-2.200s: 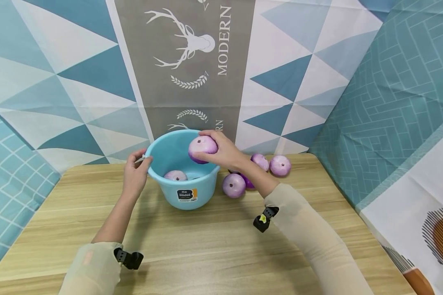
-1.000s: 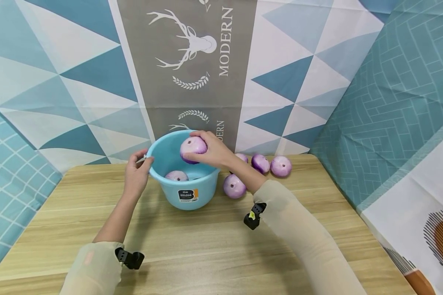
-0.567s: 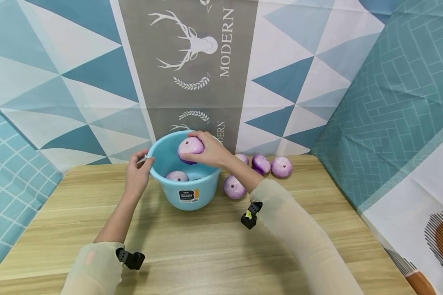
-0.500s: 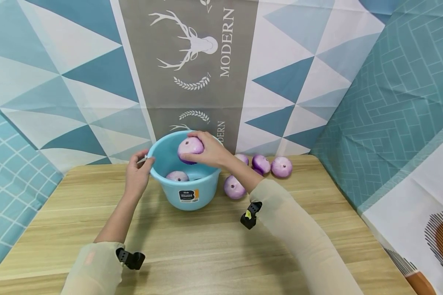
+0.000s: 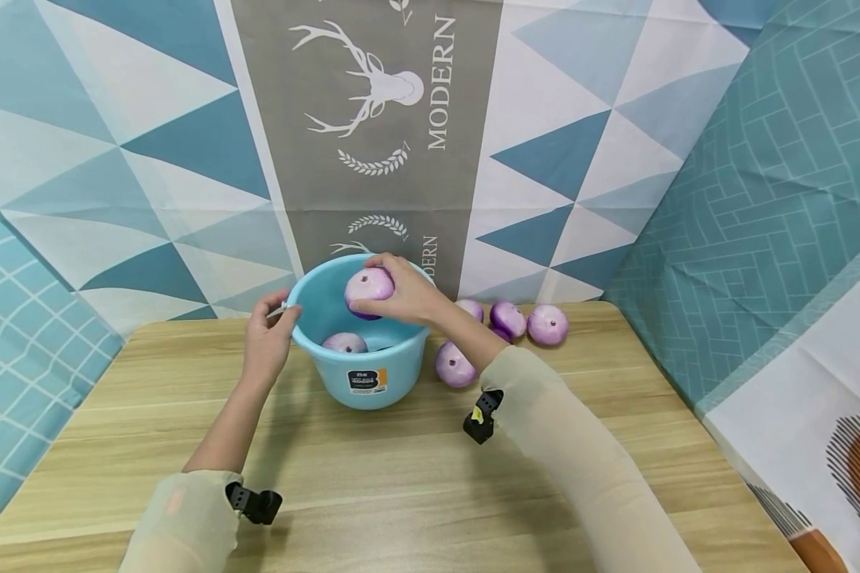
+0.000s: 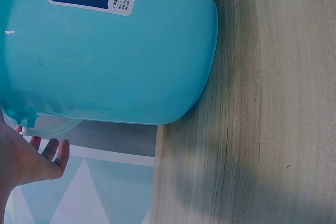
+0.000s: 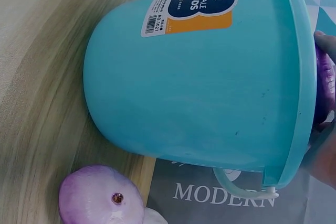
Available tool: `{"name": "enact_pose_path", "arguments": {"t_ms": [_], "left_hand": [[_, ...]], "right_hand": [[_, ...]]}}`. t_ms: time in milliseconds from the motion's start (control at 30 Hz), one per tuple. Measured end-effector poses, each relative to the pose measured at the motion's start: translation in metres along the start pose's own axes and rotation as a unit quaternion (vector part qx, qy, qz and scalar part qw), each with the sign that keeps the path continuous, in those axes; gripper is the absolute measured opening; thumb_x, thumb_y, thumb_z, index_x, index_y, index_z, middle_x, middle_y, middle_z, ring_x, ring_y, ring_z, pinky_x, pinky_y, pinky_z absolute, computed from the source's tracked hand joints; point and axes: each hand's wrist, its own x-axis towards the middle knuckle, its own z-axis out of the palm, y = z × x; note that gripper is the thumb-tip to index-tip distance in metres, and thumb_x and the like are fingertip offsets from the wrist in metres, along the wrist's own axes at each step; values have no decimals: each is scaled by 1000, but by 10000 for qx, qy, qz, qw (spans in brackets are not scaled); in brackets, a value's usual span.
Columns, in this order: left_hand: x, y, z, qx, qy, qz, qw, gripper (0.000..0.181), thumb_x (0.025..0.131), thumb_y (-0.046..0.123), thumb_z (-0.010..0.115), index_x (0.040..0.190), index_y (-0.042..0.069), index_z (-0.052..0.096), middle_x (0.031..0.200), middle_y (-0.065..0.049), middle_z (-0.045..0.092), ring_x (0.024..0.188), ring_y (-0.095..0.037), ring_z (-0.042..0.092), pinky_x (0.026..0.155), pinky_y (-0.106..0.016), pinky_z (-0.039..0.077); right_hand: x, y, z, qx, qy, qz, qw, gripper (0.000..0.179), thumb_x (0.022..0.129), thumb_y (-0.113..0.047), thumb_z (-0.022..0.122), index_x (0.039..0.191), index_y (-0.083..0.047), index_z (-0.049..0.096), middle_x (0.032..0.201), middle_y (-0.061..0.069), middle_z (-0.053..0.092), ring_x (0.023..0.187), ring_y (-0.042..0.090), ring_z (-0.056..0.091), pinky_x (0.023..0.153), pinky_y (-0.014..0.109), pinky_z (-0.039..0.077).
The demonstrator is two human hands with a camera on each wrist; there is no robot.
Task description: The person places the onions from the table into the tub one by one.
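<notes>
A light-blue bucket (image 5: 364, 387) stands at the back of the wooden table, its label facing me. My left hand (image 5: 266, 338) grips its rim on the left, by the handle joint; the left wrist view shows the fingers (image 6: 51, 150) bent beside the white handle (image 6: 55, 128). Over the bucket's mouth, my right hand (image 5: 410, 293) holds a purple onion (image 5: 369, 288) between thumb and fingers. That onion (image 7: 323, 85) shows only partly past the rim in the right wrist view. Another onion (image 5: 345, 343) lies inside the bucket, low near the front wall.
Several more onions lie right of the bucket: one at the front (image 5: 455, 365), others farther back, such as an onion (image 5: 507, 320) and the rightmost onion (image 5: 548, 325). My right forearm partly covers this group. A patterned cloth wall (image 5: 373, 183) rises behind the table (image 5: 373, 493).
My right hand has carried the onion left, from the bucket's right rim to farther over its mouth, and has hardly moved in the last half second. The left hand stays on the rim.
</notes>
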Motion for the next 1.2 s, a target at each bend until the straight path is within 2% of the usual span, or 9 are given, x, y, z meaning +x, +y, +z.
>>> {"name": "enact_pose_path", "arguments": {"t_ms": [267,467,600,833,1200], "left_hand": [[-2,1,-1,-4,30,-12,10000,49,94,32,49,137,9,42,141,-7,41,122,-19,46,79,-13,43],[-2,1,-1,17,29,-55,10000,49,94,33,49,137,10,42,142,-7,41,124,-21,46,80,-14,42],[-2,1,-1,51,38,-38,10000,49,94,33,49,137,9,42,142,-7,41,125,-22,46,80,-14,42],[0,-1,0,146,40,32,9999,50,94,32,48,137,8,42,141,-9,42,124,-23,46,82,-17,43],[2,-3,0,192,57,36,9998,50,93,34,49,136,8,42,140,-9,43,124,-24,47,88,-25,44]], "right_hand": [[3,-2,1,-539,-55,-50,9985,69,75,-55,67,132,-22,46,122,1,52,108,13,51,90,31,46],[3,-3,5,-879,-46,115,9961,69,73,-60,66,132,-29,47,121,4,48,104,15,51,85,32,47],[3,-4,6,-953,-63,158,9953,70,73,-60,66,132,-29,47,123,5,48,106,16,50,87,34,46],[7,-2,10,-1044,-183,25,9944,72,75,-58,66,135,-22,46,132,5,49,118,17,47,98,35,42],[10,-1,13,-1066,-484,221,9929,74,76,-56,66,138,-22,43,132,5,48,118,17,48,100,35,41]]}}
